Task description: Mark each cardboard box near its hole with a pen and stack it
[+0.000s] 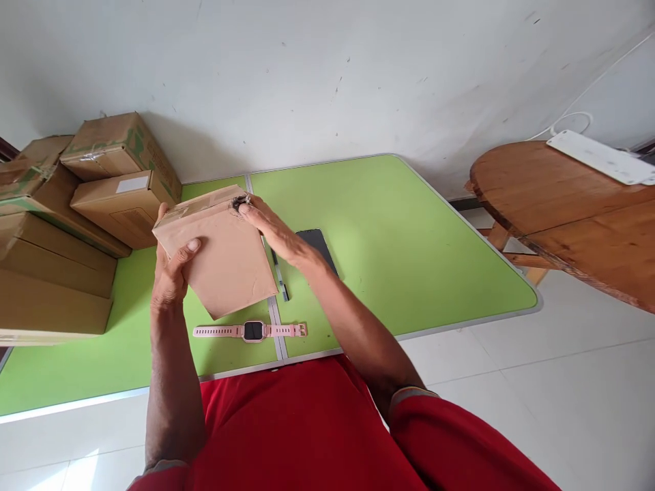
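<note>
A brown cardboard box (pixel 228 256) is held tilted above the green table, its large plain face towards me. My left hand (pixel 174 269) is closed around its left side, thumb on that face and fingers mostly hidden behind. At the upper right corner, my right hand (pixel 266 221) grips the box beside a dark, ragged patch (pixel 239 203) that I cannot make out clearly. Clear tape runs along the top edge. Below the box, a pink-strapped smartwatch (pixel 253 331) lies flat. A pen (pixel 280 276) and a dark smartphone (pixel 318 249) lie near my right forearm.
Several cardboard boxes (pixel 110 211) are stacked at the left of the green folding table (pixel 409 239), against the white wall. A metal seam crosses the tabletop. To the right stands a wooden table (pixel 552 204) with a white power strip (pixel 601 157) and cable.
</note>
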{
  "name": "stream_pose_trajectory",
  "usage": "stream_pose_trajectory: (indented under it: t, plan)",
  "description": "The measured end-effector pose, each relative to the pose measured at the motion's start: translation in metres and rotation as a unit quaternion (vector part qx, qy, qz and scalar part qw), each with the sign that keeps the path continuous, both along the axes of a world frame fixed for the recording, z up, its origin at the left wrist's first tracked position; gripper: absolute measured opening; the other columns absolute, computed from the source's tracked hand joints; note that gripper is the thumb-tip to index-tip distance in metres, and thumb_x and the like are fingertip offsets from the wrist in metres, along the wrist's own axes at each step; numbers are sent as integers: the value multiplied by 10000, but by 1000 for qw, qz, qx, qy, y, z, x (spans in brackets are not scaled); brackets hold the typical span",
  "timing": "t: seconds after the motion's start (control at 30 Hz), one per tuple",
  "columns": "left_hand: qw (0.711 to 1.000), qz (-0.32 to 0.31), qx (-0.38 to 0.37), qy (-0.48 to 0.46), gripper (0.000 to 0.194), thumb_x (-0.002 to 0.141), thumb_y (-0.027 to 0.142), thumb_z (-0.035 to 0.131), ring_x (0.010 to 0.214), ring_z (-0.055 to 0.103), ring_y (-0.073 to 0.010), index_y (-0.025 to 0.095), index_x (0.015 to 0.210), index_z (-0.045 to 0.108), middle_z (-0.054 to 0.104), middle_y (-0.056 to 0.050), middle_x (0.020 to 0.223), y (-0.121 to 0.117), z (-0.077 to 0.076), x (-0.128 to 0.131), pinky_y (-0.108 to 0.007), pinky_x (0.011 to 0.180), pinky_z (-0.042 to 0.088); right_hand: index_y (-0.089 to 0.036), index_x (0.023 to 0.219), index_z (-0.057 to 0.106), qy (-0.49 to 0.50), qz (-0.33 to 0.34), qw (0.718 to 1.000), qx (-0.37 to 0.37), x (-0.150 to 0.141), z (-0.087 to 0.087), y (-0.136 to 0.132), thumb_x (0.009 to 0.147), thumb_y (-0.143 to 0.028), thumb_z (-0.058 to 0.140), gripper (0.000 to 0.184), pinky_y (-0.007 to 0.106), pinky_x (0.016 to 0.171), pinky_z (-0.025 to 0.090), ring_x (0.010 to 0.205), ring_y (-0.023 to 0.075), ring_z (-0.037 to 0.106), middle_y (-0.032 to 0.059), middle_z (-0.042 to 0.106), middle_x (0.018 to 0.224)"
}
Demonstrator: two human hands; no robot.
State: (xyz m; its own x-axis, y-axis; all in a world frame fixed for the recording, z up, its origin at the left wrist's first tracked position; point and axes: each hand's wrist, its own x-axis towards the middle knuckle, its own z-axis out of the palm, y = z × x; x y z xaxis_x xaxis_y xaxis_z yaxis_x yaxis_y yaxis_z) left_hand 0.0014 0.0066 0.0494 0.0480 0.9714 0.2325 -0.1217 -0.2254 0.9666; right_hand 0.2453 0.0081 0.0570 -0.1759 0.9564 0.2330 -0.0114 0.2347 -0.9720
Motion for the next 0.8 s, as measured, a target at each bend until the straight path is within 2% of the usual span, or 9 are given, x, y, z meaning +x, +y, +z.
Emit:
stream_pose_trajectory:
  t: [0.1,0.17,0.23,0.3,0.37,0.47,0.6,0.7,0.8]
  plan:
    - [999,22,11,-38,988,678,632,945,1580,542,-387,351,1573,637,686,-37,1554,8,-4,-7,-518,1355,453,-298,1601,565,-118,-49,991,45,44,0,-10,1024,-789,632,761,638,1155,571,1433,375,614,153,617,1589]
    - [997,23,8,-77,937,707,566,924,1543,571,-381,312,1568,656,711,-34,1533,11,-8,-12,-510,1347,458,-239,1588,590,-295,-96,945,99,65,-7,-20,1108,-512,662,556,598,1061,629,1306,350,687,183,683,1487]
    - [993,17,-1,-120,946,709,470,920,1525,586,-381,261,1590,645,727,-57,1524,13,-11,-14,-492,1333,465,-150,1540,626,-508,-55,849,137,72,-18,-31,1130,-181,572,415,485,943,661,1151,293,735,194,749,1346]
    - [988,6,-8,-153,987,699,396,918,1522,590,-385,241,1624,611,733,-73,1521,12,-13,-13,-481,1310,484,-102,1456,671,-649,25,744,154,65,-32,-40,1070,42,473,457,370,814,625,1034,245,738,176,786,1206]
    - [986,-4,-10,-168,1032,685,352,915,1515,596,-390,248,1653,572,735,-69,1521,10,-14,-11,-479,1279,515,-105,1328,722,-704,74,686,170,52,-46,-45,1015,128,469,465,331,737,551,979,234,720,152,793,1101]
    - [986,-23,-15,-165,1055,676,351,908,1511,599,-402,264,1662,544,728,-65,1531,7,-16,-8,-488,1242,551,-134,1159,747,-715,93,666,192,33,-62,-43,1014,114,512,370,340,705,455,949,239,691,144,789,1073]
    - [988,-37,-19,-148,986,693,427,883,1504,614,-392,283,1620,581,748,-77,1487,6,-19,-9,-503,1254,537,-167,1092,745,-713,101,655,228,29,-70,-30,1044,69,502,342,343,694,374,882,217,651,124,789,1040]
    - [992,-30,-15,-125,965,714,459,855,1500,620,-386,287,1624,582,756,-88,1462,6,-22,-11,-525,1267,519,-179,1005,740,-707,74,660,244,43,-68,-22,998,76,510,342,339,659,344,752,197,597,82,759,891]
    - [991,-24,-17,-127,1006,722,477,850,1499,615,-409,282,1661,546,743,-97,1482,6,-26,-12,-568,1249,534,-154,979,737,-696,-4,673,250,68,-55,-18,982,26,506,292,331,623,365,659,191,568,87,734,813]
